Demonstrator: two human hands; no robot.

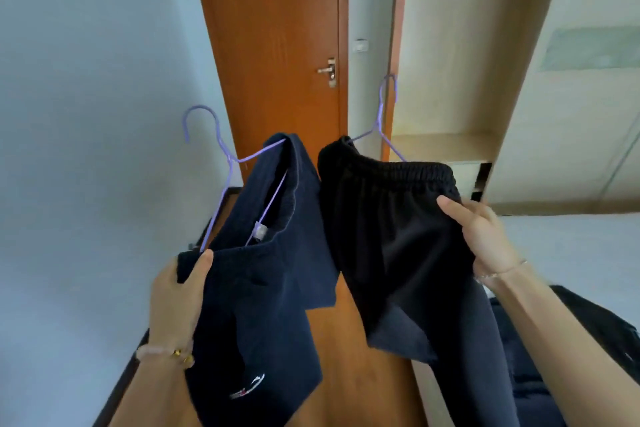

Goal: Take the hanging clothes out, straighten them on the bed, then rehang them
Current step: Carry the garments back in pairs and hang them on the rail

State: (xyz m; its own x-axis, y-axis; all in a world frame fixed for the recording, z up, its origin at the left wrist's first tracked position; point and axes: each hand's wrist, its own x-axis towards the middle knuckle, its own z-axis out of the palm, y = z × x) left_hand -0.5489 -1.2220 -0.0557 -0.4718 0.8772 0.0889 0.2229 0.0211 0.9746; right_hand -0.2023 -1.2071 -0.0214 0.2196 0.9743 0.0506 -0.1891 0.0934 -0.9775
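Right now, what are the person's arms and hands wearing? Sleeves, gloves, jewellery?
No sleeves or gloves in view; both forearms are bare. The left hand has a thin pale bracelet with gold beads at its wrist; the right hand has a fine chain bracelet.

1 view only: head-worn wide-angle camera at the person's eye height, facing forward toward the brown door (277, 45) and the open wardrobe (460, 80), with fisheye bend that leans walls and door frame inward. Range is very close: the left hand (176, 295) and right hand (485, 239) sit in the lower middle of frame, forearms running in from the bottom edge, gripping the navy trousers (263, 288) and black trousers (398, 236) right before the lens. Door and wardrobe stand well behind, filling the upper centre and upper right; bare wall (86, 80) takes the left third.
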